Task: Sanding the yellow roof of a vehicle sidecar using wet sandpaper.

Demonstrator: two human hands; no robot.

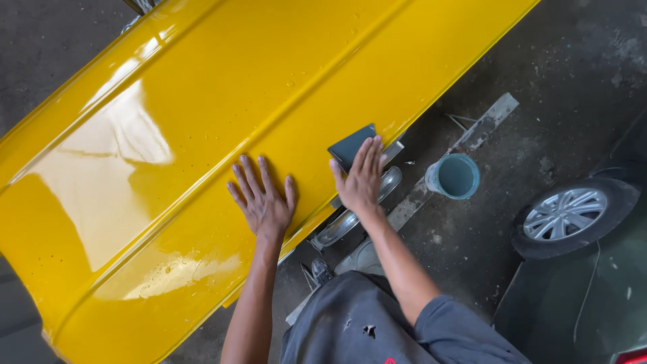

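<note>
One dark sanding sheet (350, 145) lies near the right edge of one glossy yellow panel (202, 135), pressed flat under the right hand (360, 180). The left hand (263, 201) rests beside it, fingers spread, holding nothing. One blue bucket (453, 176) stands on the floor (539, 81) to the right, near one car wheel (565, 212).

Bare forearms; grey short-sleeved shirt (377, 323) with small holes.

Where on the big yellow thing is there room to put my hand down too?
The yellow panel is bare left of the left hand and along the top. It is crowded near the lower edge, where the right hand presses a dark sheet; the bucket stands on the floor beyond.
</note>
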